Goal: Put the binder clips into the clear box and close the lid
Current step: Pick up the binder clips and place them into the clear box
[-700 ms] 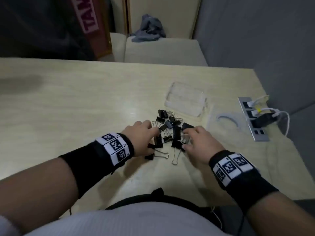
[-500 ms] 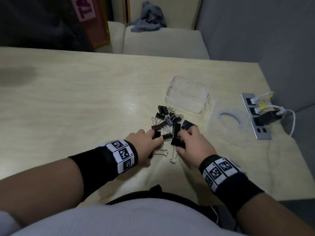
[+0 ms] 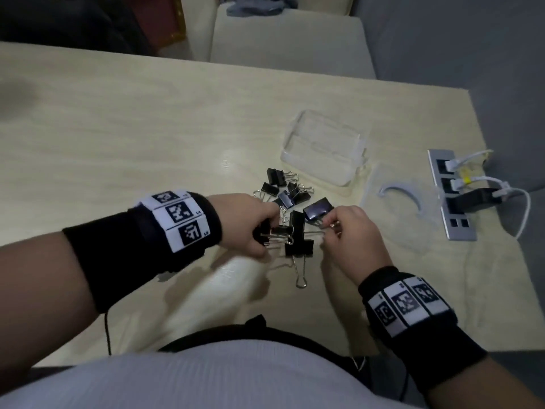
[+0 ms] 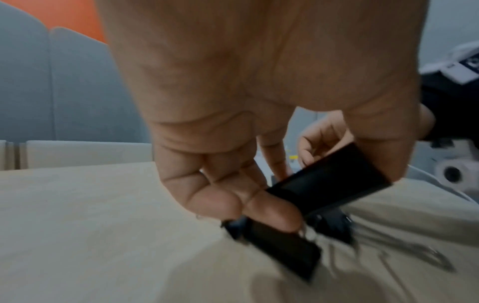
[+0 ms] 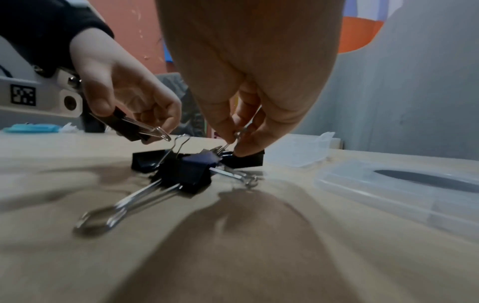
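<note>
Several black binder clips (image 3: 290,193) lie heaped on the wooden table (image 3: 118,128), with one long-handled clip (image 3: 299,249) at the heap's near edge. My left hand (image 3: 265,231) grips a black clip (image 4: 329,180) between thumb and fingers, and a second clip (image 4: 279,246) sits under its fingertips. My right hand (image 3: 328,228) pinches the wire handle (image 5: 233,136) of another clip (image 3: 318,208). The clear box (image 3: 324,149) stands open just beyond the heap. Its lid (image 3: 395,199) lies flat to the right.
A metal power strip (image 3: 451,196) with plugged white cables sits near the table's right edge. Cushioned seats (image 3: 280,39) stand beyond the far edge. My torso is against the near edge.
Both hands drew closer together over the near side of the heap. The left now grips a clip and the right pinches a wire handle. The head view tilted down.
</note>
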`<control>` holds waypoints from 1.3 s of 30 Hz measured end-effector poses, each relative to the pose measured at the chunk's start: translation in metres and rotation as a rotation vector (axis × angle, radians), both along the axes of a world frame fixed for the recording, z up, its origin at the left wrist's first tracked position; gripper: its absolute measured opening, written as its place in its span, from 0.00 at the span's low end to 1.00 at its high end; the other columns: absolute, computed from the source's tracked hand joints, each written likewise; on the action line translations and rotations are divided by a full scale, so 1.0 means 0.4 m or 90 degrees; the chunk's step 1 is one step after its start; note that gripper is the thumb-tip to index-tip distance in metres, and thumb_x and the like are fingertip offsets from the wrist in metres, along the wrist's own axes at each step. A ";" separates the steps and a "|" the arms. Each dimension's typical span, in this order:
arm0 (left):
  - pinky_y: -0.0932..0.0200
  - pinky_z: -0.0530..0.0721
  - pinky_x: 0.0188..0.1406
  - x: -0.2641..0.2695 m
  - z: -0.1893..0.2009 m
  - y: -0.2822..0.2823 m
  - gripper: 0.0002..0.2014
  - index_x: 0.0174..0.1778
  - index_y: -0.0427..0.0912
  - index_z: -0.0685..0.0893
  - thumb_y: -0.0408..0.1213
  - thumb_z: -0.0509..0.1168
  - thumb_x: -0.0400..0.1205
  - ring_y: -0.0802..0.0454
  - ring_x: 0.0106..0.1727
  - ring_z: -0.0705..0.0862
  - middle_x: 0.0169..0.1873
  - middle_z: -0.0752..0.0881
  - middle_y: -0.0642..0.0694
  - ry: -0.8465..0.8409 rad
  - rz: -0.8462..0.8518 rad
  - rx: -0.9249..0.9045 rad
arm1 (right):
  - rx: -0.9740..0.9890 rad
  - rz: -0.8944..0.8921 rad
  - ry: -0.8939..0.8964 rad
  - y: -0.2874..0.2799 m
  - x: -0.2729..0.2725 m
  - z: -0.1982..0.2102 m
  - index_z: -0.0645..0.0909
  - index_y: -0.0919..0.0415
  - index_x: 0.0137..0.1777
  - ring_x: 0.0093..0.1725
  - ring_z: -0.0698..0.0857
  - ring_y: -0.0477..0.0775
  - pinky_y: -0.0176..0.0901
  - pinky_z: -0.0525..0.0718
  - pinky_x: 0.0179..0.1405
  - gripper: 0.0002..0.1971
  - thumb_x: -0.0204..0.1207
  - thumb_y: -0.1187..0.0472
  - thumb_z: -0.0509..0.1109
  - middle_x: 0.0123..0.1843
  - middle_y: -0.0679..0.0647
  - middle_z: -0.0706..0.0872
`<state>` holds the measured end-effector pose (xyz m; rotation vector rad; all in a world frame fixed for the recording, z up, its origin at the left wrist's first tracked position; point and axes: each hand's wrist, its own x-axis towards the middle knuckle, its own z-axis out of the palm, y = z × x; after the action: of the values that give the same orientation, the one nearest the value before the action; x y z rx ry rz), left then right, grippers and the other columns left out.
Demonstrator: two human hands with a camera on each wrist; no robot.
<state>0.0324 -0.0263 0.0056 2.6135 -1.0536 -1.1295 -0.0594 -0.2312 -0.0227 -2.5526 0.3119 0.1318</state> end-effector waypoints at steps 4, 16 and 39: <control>0.53 0.83 0.51 0.080 0.035 -0.052 0.34 0.69 0.55 0.70 0.57 0.74 0.69 0.49 0.49 0.83 0.54 0.85 0.49 -0.021 0.058 -0.045 | 0.057 -0.092 -0.059 -0.020 0.021 0.016 0.83 0.54 0.44 0.39 0.78 0.34 0.17 0.72 0.38 0.09 0.73 0.69 0.67 0.47 0.48 0.79; 0.50 0.83 0.52 0.174 -0.005 -0.140 0.33 0.75 0.50 0.71 0.55 0.69 0.74 0.43 0.57 0.83 0.59 0.83 0.43 -0.099 0.090 0.066 | 0.085 -0.114 -0.090 -0.069 0.013 0.019 0.88 0.54 0.53 0.49 0.85 0.46 0.42 0.83 0.53 0.10 0.80 0.60 0.65 0.48 0.46 0.87; 0.51 0.73 0.45 0.127 -0.016 -0.136 0.22 0.60 0.49 0.80 0.57 0.66 0.75 0.43 0.56 0.80 0.55 0.83 0.47 -0.239 0.084 0.029 | 0.115 -0.208 -0.053 -0.046 0.222 0.025 0.84 0.55 0.55 0.47 0.87 0.53 0.48 0.86 0.51 0.12 0.81 0.59 0.59 0.48 0.51 0.90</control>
<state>0.0833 -0.0809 -0.0006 2.9538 -0.8989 -0.6573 0.0296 -0.2497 -0.0128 -2.2872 0.6478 -0.0669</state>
